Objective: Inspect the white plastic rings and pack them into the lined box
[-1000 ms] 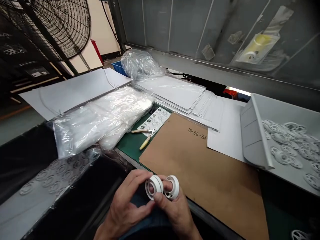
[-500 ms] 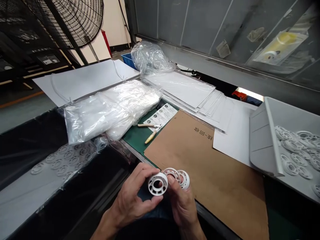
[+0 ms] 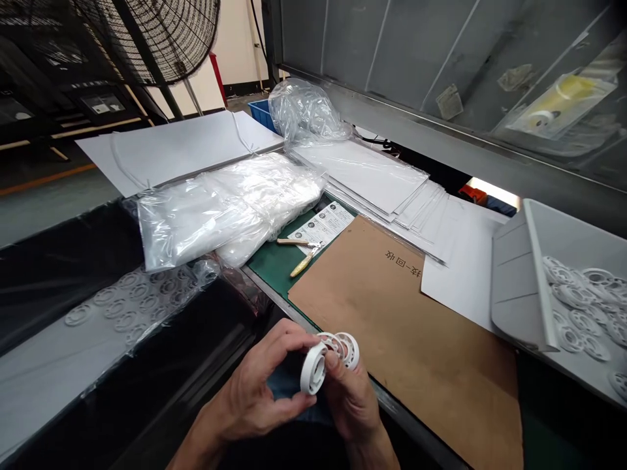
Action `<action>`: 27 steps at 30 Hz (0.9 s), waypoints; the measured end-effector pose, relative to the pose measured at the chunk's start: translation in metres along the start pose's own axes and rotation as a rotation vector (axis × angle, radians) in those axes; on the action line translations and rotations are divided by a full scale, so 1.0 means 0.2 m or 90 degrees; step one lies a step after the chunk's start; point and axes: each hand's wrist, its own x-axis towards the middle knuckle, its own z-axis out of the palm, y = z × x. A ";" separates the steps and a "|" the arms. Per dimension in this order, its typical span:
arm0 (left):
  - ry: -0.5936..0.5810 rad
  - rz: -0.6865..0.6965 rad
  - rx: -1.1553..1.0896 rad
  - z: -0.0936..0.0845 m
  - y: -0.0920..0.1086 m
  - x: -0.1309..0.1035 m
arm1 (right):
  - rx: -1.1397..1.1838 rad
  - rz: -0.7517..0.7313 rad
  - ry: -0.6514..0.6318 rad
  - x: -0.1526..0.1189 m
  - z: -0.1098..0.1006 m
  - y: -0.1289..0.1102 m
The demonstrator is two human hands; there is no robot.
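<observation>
Between the thumb and fingertips of my left hand [image 3: 259, 382] is a white plastic ring [image 3: 312, 369], turned partly edge-on. Close against it, my right hand [image 3: 353, 398] pinches more white plastic rings [image 3: 349, 351], at least two, overlapping behind the thumb. Fingers cover part of these rings, and I cannot tell whether the left ring touches them. Both hands are above the front edge of the bench, beside a brown cardboard sheet [image 3: 401, 333].
A grey bin [image 3: 519, 281] at right holds several similar rings. Nippers [image 3: 304, 261] lie on a printed sheet [image 3: 329, 222] and the green bench top. Plastic bags [image 3: 220, 209] and white sheets [image 3: 372, 173] lie farther back. More rings [image 3: 125, 320] lie in rows at left.
The ring in my left hand has turned from facing me to nearly edge-on. My right hand and its rings have shifted slightly left. The camera view has moved a little.
</observation>
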 end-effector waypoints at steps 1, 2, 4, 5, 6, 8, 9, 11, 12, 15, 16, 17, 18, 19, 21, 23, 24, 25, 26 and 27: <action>-0.005 -0.003 0.003 0.00 0.00 0.00 | -0.006 0.008 -0.002 0.00 0.00 0.00; -0.007 -0.003 0.005 -0.01 0.00 -0.01 | -0.008 0.015 -0.005 0.00 0.00 -0.01; 0.001 0.002 0.009 -0.01 0.01 -0.01 | -0.005 0.027 -0.008 0.00 0.01 -0.01; 0.007 0.004 0.010 0.00 0.01 0.00 | -0.001 0.033 -0.006 0.01 0.01 -0.02; 0.013 0.006 0.009 0.00 0.01 0.00 | 0.001 0.039 0.002 0.01 0.02 -0.02; 0.030 0.007 0.007 0.00 0.01 0.01 | -0.010 0.048 0.018 0.01 0.02 -0.01; 0.040 0.008 0.004 0.00 0.01 0.02 | -0.023 0.049 0.022 0.01 0.02 0.00; 0.065 0.012 -0.003 0.00 0.00 0.02 | -0.051 0.044 0.021 0.00 0.01 0.02; 0.079 0.012 -0.007 0.00 0.00 0.02 | -0.059 0.034 0.019 0.00 0.01 0.03; 0.110 -0.013 -0.032 -0.01 -0.02 0.02 | -0.073 -0.006 0.021 0.00 0.01 0.05; 0.116 -0.032 -0.040 -0.02 -0.02 0.02 | -0.084 -0.019 0.023 -0.01 0.01 0.05; 0.121 -0.051 -0.048 -0.02 -0.03 0.02 | -0.099 -0.028 0.023 -0.01 0.01 0.05; 0.125 -0.071 -0.055 -0.02 -0.03 0.02 | -0.116 -0.033 0.021 -0.01 0.02 0.05; 0.129 -0.089 -0.060 -0.02 -0.03 0.02 | -0.131 -0.036 0.019 -0.01 0.03 0.04; 0.139 -0.118 -0.070 -0.02 -0.03 0.02 | -0.151 -0.037 0.012 -0.01 0.05 0.03; 0.144 -0.138 -0.086 -0.02 -0.03 0.01 | -0.151 -0.035 0.006 -0.02 0.07 0.02; 0.147 -0.150 -0.096 -0.02 -0.03 0.01 | -0.144 -0.035 0.004 -0.02 0.07 0.02; 0.150 -0.162 -0.107 -0.02 -0.04 0.00 | -0.132 -0.033 0.000 -0.02 0.08 0.02; 0.152 -0.176 -0.119 -0.01 -0.04 0.00 | -0.118 -0.029 -0.002 -0.02 0.08 0.02; 0.153 -0.190 -0.130 -0.01 -0.05 -0.01 | -0.102 -0.026 0.002 -0.02 0.08 0.03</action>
